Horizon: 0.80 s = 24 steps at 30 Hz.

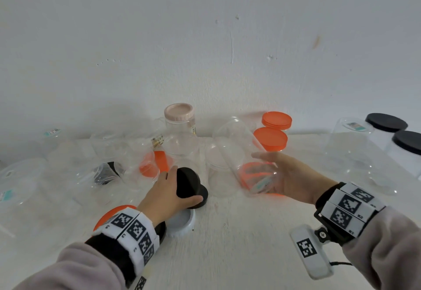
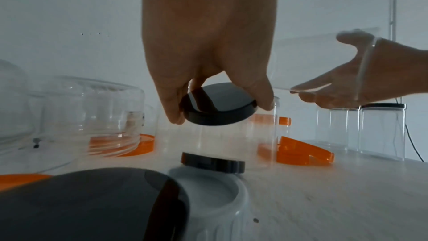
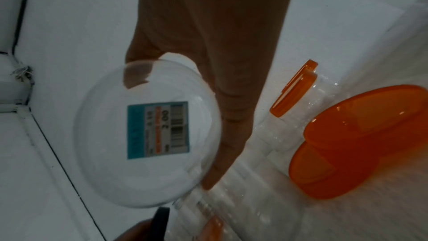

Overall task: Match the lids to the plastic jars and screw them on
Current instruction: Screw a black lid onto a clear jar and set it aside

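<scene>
My left hand [image 1: 176, 186] pinches a small black lid [image 1: 189, 181] by its rim, tilted and lifted just above a second black lid [image 1: 202, 199] that lies on the white table [image 1: 239, 244]. In the left wrist view the held black lid [image 2: 219, 106] hangs over the lying one [image 2: 213, 162]. My right hand [image 1: 266, 171] grips a clear lidless jar [image 1: 239, 148], tilted with its mouth up and away from me. Its labelled bottom [image 3: 148, 135] faces the right wrist camera, thumb on one side, fingers [image 3: 231, 144] on the other.
A white lid [image 1: 182, 221], a bigger black lid [image 1: 162, 230] and an orange lid [image 1: 106, 218] lie under my left wrist. Several clear open jars crowd the left and middle. Orange-lidded jars [image 1: 271, 138], a pink-lidded jar [image 1: 178, 113] and black-lidded jars [image 1: 387, 122] stand by the wall.
</scene>
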Each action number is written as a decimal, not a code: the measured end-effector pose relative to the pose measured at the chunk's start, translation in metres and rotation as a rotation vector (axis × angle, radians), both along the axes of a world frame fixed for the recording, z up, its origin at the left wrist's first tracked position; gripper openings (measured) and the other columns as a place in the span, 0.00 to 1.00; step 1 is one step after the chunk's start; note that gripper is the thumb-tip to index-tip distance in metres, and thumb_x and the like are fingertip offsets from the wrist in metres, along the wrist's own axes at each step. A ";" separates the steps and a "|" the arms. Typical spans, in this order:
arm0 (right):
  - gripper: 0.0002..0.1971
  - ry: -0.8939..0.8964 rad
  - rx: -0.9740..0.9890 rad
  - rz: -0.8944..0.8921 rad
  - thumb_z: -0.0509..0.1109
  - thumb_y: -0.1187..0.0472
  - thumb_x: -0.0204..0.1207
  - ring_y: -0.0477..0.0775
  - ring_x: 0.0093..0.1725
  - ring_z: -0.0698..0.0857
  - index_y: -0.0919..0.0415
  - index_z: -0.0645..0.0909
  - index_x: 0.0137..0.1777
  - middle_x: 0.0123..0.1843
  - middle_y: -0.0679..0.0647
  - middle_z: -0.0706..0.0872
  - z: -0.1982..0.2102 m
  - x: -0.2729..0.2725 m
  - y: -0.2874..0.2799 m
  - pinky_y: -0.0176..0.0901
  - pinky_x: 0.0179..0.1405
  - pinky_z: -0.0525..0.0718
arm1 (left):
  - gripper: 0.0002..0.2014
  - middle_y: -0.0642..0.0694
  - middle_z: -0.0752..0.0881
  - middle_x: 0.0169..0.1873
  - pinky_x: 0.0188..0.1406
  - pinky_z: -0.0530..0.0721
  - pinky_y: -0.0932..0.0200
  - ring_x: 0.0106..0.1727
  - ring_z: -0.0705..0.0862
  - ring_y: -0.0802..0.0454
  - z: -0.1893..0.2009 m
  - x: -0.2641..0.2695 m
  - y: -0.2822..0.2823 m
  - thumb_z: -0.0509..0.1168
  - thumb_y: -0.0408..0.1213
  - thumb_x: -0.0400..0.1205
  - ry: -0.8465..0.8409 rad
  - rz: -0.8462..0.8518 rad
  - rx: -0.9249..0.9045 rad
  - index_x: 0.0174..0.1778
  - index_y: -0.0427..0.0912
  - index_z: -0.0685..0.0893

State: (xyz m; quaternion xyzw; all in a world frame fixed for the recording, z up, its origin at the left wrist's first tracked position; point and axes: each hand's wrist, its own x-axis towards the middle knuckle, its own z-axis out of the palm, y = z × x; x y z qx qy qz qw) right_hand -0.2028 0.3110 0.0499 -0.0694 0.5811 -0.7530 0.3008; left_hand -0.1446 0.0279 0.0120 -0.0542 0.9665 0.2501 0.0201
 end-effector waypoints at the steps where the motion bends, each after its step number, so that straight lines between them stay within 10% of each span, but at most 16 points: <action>1: 0.36 0.017 0.013 0.032 0.84 0.54 0.51 0.61 0.43 0.89 0.62 0.81 0.63 0.49 0.60 0.88 -0.003 0.003 0.003 0.53 0.39 0.89 | 0.51 0.42 0.68 0.74 0.70 0.74 0.50 0.73 0.71 0.45 0.002 0.000 0.001 0.72 0.63 0.70 0.019 -0.001 0.025 0.82 0.43 0.56; 9: 0.36 0.090 0.167 0.185 0.80 0.61 0.55 0.51 0.50 0.85 0.53 0.75 0.67 0.43 0.47 0.86 -0.018 0.015 0.010 0.55 0.54 0.87 | 0.50 0.48 0.74 0.63 0.58 0.76 0.58 0.61 0.75 0.52 0.016 -0.002 0.010 0.59 0.76 0.60 0.193 -0.007 0.159 0.71 0.45 0.70; 14: 0.46 0.181 0.386 0.221 0.83 0.61 0.51 0.54 0.61 0.85 0.54 0.68 0.72 0.61 0.57 0.81 -0.021 0.021 0.007 0.46 0.56 0.84 | 0.46 0.50 0.80 0.54 0.48 0.77 0.61 0.55 0.80 0.54 0.025 -0.006 0.018 0.56 0.79 0.58 0.239 -0.002 0.228 0.61 0.46 0.76; 24: 0.52 0.361 0.668 0.247 0.87 0.64 0.56 0.46 0.71 0.76 0.47 0.59 0.75 0.68 0.43 0.76 -0.030 0.023 -0.004 0.50 0.69 0.78 | 0.43 0.47 0.82 0.55 0.62 0.81 0.49 0.59 0.80 0.51 0.042 -0.001 0.040 0.58 0.77 0.60 0.285 -0.066 0.284 0.60 0.46 0.78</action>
